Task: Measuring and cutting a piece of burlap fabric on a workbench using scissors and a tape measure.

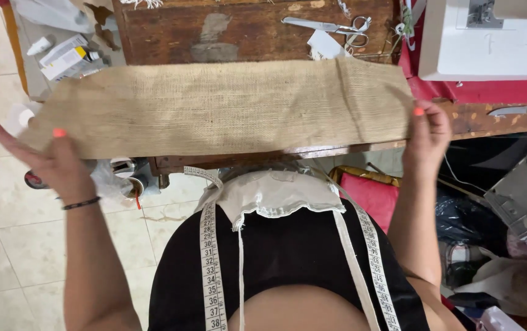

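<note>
Between both hands' fingers [419, 113], pinched shut at each end: burlap strip [226, 107], stretched taut to lie flat over worktop [245, 30].

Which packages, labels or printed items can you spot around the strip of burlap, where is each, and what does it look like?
Small box: on the surface at upper left, beyond the burlap strip; long, white.
Glue-like tube: beside that box; yellow and white, dark cap.
Small bottle: left of the box; white.
Tape measure: draped round the person's neck; white, black markings.
</note>
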